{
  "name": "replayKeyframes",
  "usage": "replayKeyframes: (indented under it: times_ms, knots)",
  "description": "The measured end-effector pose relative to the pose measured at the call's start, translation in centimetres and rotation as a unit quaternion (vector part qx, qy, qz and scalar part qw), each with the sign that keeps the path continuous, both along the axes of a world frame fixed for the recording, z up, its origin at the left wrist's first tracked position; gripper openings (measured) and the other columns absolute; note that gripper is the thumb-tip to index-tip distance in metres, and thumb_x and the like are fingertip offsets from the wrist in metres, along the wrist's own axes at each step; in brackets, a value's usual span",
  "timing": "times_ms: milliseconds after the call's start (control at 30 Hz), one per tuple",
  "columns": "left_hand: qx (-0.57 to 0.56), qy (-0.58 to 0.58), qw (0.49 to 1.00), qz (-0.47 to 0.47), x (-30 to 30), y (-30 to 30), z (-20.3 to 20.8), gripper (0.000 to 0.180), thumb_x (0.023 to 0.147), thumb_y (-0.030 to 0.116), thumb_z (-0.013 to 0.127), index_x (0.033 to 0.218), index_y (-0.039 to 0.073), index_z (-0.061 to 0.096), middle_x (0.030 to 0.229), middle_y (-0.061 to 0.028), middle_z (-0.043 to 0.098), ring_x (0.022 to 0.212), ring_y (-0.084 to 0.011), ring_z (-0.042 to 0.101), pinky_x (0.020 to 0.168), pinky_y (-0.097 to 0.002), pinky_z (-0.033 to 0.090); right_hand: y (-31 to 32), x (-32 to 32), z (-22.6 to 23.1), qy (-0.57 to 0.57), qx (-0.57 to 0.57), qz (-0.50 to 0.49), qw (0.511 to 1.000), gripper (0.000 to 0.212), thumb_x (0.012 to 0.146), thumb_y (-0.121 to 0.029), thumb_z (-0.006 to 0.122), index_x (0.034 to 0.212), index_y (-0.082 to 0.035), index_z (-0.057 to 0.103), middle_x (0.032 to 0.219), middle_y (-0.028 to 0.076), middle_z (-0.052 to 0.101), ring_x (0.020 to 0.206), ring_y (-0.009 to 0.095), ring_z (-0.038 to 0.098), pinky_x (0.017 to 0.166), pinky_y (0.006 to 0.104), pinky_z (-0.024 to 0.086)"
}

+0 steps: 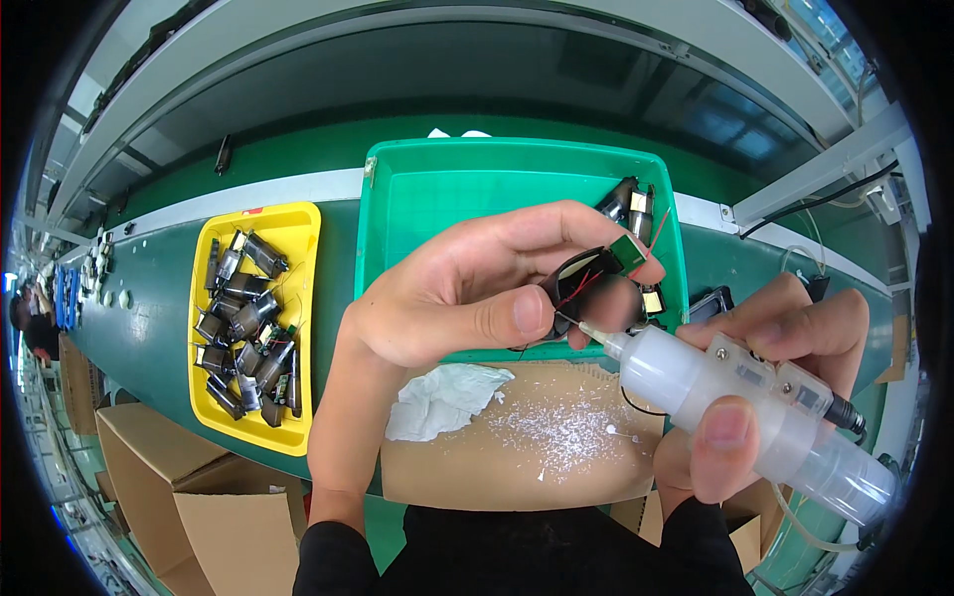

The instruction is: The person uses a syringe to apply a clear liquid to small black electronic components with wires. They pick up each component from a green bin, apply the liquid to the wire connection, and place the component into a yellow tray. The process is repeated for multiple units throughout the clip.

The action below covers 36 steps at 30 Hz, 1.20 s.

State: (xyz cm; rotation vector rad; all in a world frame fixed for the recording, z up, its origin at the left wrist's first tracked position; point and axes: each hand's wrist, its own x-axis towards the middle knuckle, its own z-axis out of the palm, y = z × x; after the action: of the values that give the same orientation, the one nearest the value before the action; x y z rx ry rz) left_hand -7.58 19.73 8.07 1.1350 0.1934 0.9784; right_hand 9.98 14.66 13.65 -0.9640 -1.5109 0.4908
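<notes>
My left hand (467,288) pinches a small black housing (571,273) with red wires and a green circuit board (627,254) sticking out of it. In my right hand (765,368) is a clear glue dispensing syringe (661,370), fingers wrapped round its barrel and a switch block on its side. The thin nozzle tip reaches the housing near my left thumb; whether it touches I cannot tell. Both hands are above the front edge of a green tray (447,159), where similar dark parts (636,204) lie at the right side.
At left, a yellow tray (313,258) holds several dark parts with wires. Below my hands lies a cardboard sheet (447,482) with white specks and a crumpled white cloth (437,402). An open cardboard box (238,526) stands at lower left. A metal frame post (825,179) rises at right.
</notes>
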Motion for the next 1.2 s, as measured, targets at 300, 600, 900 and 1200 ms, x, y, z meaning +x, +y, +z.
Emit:
replayKeyframes:
  times_ms: [300, 600, 900, 1200]
  knots:
    - [0.02, 0.156, 0.981, 0.115, -2.4, 1.1, 0.4, 0.053, 0.09, 0.039, 0.049, 0.125, 0.0, 0.043, 0.099, -0.0076, 0.054, 0.079, -0.013, 0.052, 0.067, -0.0247, 0.042, -0.5, -0.6, 0.6, 0.063, -0.008, -0.043, 0.997, 0.048, 0.065, -0.041, 0.068, 0.083, -0.007, 0.039, 0.065, 0.009, 0.051, 0.056, 0.012, 0.047, 0.057, 0.0211, 0.039]
    - [0.077, 0.614, 0.624, 0.477, -14.8, -6.8, -0.4, 0.037, 0.084, 0.012, 0.057, 0.119, 0.0, 0.051, 0.109, -0.0147, 0.054, 0.098, -0.0248, 0.053, 0.088, -0.0305, 0.04, -0.1, 2.0, 1.9, -0.013, -0.033, -0.001, 0.999, 0.032, 0.072, -0.021, 0.065, 0.087, 0.0, 0.046, 0.069, 0.009, 0.052, 0.065, 0.013, 0.054, 0.06, 0.021, 0.042]
    - [0.16, 0.63, 0.576, 0.496, -10.4, -3.9, -1.4, 0.028, 0.083, 0.007, 0.055, 0.11, 0.001, 0.055, 0.106, -0.0176, 0.056, 0.101, -0.0327, 0.053, 0.088, -0.0347, 0.041, 0.8, 6.0, 3.0, -0.026, -0.048, -0.091, 0.994, 0.026, 0.08, -0.02, 0.062, 0.091, -0.001, 0.049, 0.075, 0.008, 0.056, 0.07, 0.014, 0.06, 0.055, 0.019, 0.044]
    - [0.271, 0.625, 0.681, 0.27, 10.7, 9.4, -8.0, 0.042, 0.08, 0.021, 0.061, 0.115, -0.001, 0.052, 0.103, -0.0181, 0.057, 0.1, -0.0334, 0.054, 0.085, -0.0415, 0.043, 1.5, 7.4, 2.7, -0.027, -0.019, -0.092, 0.995, 0.027, 0.082, -0.021, 0.061, 0.094, -0.001, 0.048, 0.079, 0.009, 0.055, 0.068, 0.018, 0.062, 0.056, 0.0253, 0.051]
